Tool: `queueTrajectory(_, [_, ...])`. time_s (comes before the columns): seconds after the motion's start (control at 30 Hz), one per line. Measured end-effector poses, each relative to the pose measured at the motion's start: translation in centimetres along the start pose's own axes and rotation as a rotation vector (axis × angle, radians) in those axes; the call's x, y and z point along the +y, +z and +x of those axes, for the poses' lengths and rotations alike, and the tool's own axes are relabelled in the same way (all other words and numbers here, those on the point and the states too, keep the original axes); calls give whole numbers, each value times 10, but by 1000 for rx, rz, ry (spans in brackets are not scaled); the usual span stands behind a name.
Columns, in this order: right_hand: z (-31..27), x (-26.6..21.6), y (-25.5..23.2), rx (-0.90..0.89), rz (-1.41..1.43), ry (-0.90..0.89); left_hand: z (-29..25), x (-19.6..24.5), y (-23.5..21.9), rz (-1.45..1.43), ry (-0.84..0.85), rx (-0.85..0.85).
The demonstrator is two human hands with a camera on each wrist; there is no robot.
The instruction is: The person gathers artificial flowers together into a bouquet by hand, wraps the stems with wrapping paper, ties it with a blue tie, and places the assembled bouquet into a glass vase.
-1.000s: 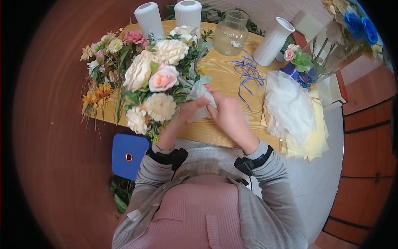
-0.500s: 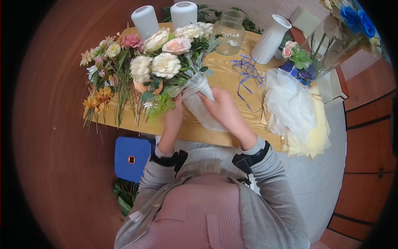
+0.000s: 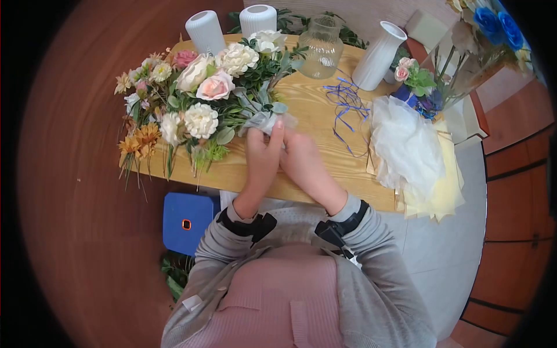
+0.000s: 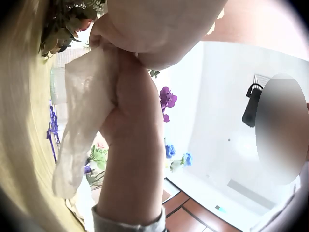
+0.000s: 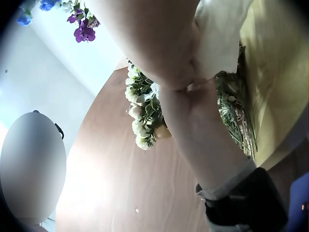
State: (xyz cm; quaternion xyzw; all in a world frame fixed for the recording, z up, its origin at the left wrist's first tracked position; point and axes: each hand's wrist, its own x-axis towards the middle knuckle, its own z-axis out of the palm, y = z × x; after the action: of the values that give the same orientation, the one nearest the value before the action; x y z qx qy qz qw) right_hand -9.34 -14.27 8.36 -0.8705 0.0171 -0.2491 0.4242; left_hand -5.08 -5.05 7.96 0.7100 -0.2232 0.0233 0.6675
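Note:
A bouquet of artificial flowers [image 3: 214,85], cream and pale pink with green leaves, lies tilted to the left over the table. White tissue paper [image 3: 261,122] is gathered round its stem end. My left hand [image 3: 264,152] grips the wrapped stems, thumb pointing up along them. Pressed close beside it, my right hand [image 3: 303,158] has its fingers curled on the paper. In the left wrist view, a loose length of the tissue paper [image 4: 87,92] hangs down from my right hand [image 4: 135,89]. The stems themselves are hidden by the paper and hands.
More artificial flowers [image 3: 148,136] lie at the table's left. Two white vases [image 3: 206,32], a glass vase [image 3: 321,49] and a leaning white vase [image 3: 380,55] stand behind. Blue ribbon [image 3: 346,104] and a heap of white sheets [image 3: 406,145] lie to the right.
The bouquet has turned and shifted slightly left. My left hand has moved from under the blooms to the wrapped stems, close against the right hand. The loose paper is now hidden in the head view.

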Motion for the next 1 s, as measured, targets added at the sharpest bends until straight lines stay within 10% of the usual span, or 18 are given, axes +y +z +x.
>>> queueTrajectory(0.33, [-15, 4, -18, -201, -44, 98, 12, -5, -5, -693, -271, -67])
queueTrajectory(0.43, [-14, 15, -44, -410, 97, 34, 13, 2, -20, -687, -265, -65])
queueTrajectory(0.5, [-9, 38, -37, -320, 712, 236, 11, 13, -21, -713, -285, -110])
queueTrajectory(0.67, [-7, 29, -25, -389, 863, 146, 9, 17, -16, -776, -286, -255])
queueTrajectory(0.87, [-4, 12, -50, -126, 343, 234, 4, -8, -15, -568, -297, -165])
queueTrajectory(1.0, [-8, -6, -49, 26, -95, -167, 0, -2, -12, -452, -258, -164])
